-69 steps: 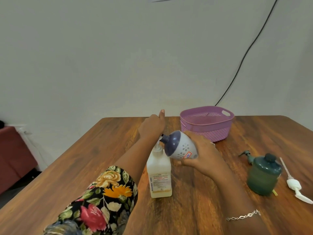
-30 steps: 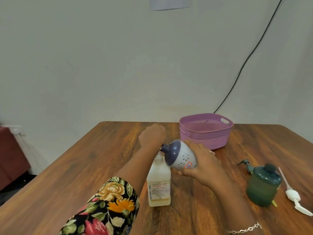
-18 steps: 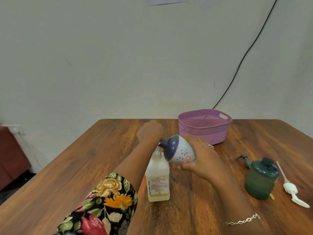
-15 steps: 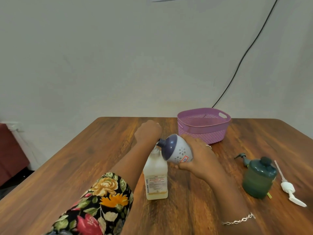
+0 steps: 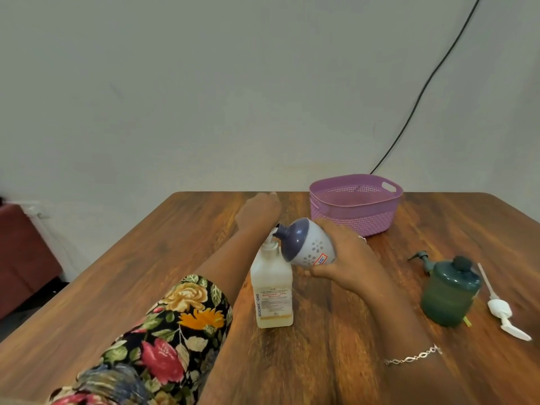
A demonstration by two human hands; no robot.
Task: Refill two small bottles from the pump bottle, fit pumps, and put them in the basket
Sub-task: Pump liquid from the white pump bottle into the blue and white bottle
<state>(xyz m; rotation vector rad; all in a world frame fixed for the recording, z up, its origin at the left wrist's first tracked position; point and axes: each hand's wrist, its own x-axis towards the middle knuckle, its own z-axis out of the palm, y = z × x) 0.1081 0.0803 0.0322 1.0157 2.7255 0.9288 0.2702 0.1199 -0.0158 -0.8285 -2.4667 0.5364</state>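
"BIOCHEK CHG" on the pump bottle (image 5: 270,267) label (image 5: 274,299); sticker (image 5: 320,261) on small bottle (image 5: 309,244) illegible

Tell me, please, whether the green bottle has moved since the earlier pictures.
No. The green bottle stands close beside the loose white pump, with the same gap between them as before.

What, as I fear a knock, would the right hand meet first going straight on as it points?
Probably the pump bottle, at its spout: the small bottle in the right hand has its neck there, left hand above.
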